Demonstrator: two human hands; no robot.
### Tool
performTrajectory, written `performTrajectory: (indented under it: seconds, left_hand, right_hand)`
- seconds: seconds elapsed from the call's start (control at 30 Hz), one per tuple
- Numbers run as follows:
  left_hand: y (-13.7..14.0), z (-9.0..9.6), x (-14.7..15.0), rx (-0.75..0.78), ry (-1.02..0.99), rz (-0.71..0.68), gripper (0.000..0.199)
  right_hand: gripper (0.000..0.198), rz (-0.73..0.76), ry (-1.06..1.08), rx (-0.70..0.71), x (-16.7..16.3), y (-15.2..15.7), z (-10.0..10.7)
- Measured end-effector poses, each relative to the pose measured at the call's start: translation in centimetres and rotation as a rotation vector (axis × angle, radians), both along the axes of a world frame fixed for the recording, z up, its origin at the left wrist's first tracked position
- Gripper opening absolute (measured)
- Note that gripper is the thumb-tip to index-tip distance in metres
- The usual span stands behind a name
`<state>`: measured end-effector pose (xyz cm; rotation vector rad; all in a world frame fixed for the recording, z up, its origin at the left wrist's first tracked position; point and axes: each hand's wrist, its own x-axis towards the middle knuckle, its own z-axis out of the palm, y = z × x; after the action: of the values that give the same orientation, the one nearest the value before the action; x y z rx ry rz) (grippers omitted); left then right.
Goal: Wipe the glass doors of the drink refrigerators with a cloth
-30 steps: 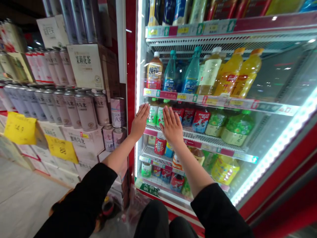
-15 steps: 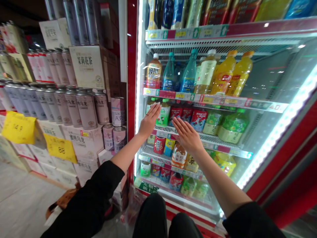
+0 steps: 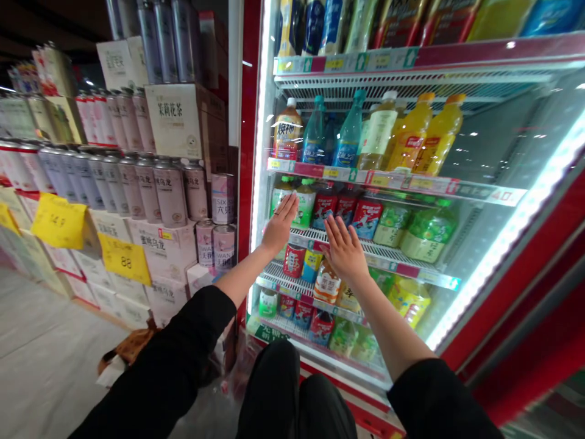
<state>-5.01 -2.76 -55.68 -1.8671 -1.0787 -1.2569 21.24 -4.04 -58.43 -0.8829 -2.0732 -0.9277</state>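
My left hand [image 3: 281, 224] is stretched out flat with its fingers straight, and it wears a ring. It holds nothing and overlaps a green-labelled bottle [image 3: 304, 204] with a green cap. Lower and to the right, my right hand [image 3: 346, 251] is open, palm outward, fingers slightly apart and nothing in it. Nearest to it are red-and-blue labelled bottles [image 3: 367, 218] above and a brown-and-white labelled bottle [image 3: 327, 283] below left. Both hands are in front of the lit drinks fridge [image 3: 402, 268]; whether they touch its glass I cannot tell.
Upper fridge shelves hold blue-green bottles [image 3: 351, 131] and yellow-orange bottles [image 3: 441, 134]. Stacked cartons [image 3: 172, 122] and rows of tall cans [image 3: 170, 192] stand to the left, with yellow price signs [image 3: 123, 259]. A brown bag [image 3: 132, 346] lies on the floor [image 3: 41, 335].
The view has turned a little to the left, showing more of the stacked cans. My right hand has tilted more upright and its fingers have spread slightly. My left hand stays flat.
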Motion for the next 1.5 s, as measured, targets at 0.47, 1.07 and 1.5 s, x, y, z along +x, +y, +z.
performTrajectory:
  seconds: [0.47, 1.07, 1.5]
  left_hand:
    - [0.9, 0.7, 6.5, 0.042, -0.107, -0.054, 0.08]
    - [0.0, -0.3, 8.3, 0.089, 0.184, -0.03, 0.08]
    - [-0.8, -4.0, 9.5, 0.128, 0.031, -0.086, 0.082]
  right_hand:
    - [0.078, 0.009, -0.169, -0.093, 2.8, -1.4, 2.6]
    - [0.084, -0.019, -0.081, 0.064, 4.7, -0.3, 0.1]
    - [0.086, -0.027, -0.09, 0.009, 4.7, -0.5, 0.2]
